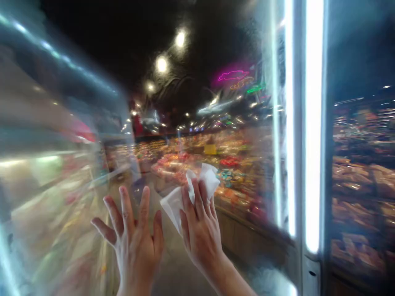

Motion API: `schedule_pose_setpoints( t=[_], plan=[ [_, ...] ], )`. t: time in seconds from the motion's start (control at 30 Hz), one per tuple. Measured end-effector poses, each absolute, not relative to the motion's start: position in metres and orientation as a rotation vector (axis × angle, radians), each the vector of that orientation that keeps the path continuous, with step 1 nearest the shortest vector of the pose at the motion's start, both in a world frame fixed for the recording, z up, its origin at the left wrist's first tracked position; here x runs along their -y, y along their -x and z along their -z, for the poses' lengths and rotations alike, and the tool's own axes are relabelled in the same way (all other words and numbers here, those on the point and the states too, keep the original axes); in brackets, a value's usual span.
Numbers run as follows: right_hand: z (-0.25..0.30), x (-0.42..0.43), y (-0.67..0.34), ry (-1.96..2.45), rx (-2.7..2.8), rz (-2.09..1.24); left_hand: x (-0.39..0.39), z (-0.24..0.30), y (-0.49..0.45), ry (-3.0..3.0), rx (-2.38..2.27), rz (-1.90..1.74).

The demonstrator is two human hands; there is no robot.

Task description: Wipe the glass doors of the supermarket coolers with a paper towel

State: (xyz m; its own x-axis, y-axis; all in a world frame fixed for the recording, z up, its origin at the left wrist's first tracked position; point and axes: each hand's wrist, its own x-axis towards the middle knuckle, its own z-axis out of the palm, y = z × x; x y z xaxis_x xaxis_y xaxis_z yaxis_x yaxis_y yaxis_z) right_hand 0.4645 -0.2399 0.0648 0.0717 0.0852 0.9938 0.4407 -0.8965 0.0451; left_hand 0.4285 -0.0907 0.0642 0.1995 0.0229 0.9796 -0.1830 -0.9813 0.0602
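My left hand (135,242) is raised low in the middle of the view, back toward me, its fingers spread wide with nothing in them. Beside it on the right, my right hand (202,224) presses its fingers over a crumpled white tissue (211,179). Part of the tissue sticks out above the fingertips and another flap shows left of the thumb. Both palms are hidden. A see-through, glass-like surface seems to lie in front of the hands, but I cannot tell whether they touch it.
Bright vertical light tubes (314,123) stand in a metal frame (311,273) at the right. Blurred shelves with packaged goods (353,176) show beyond it. Colourful goods (179,164) fill low stands farther back. A blurred lit case (55,197) runs along the left.
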Motion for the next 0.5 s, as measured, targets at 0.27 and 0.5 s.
schedule_pose_setpoints(
  t=[0.27,0.5],
  plan=[
    [-0.078,0.343,-0.484,2.044,0.476,1.914,0.179,-0.067,-0.448,-2.259,0.275,-1.909],
    [-0.062,0.404,-0.497,2.068,0.433,1.940,0.244,-0.066,-0.462,-2.239,0.336,-1.920]
  ],
)
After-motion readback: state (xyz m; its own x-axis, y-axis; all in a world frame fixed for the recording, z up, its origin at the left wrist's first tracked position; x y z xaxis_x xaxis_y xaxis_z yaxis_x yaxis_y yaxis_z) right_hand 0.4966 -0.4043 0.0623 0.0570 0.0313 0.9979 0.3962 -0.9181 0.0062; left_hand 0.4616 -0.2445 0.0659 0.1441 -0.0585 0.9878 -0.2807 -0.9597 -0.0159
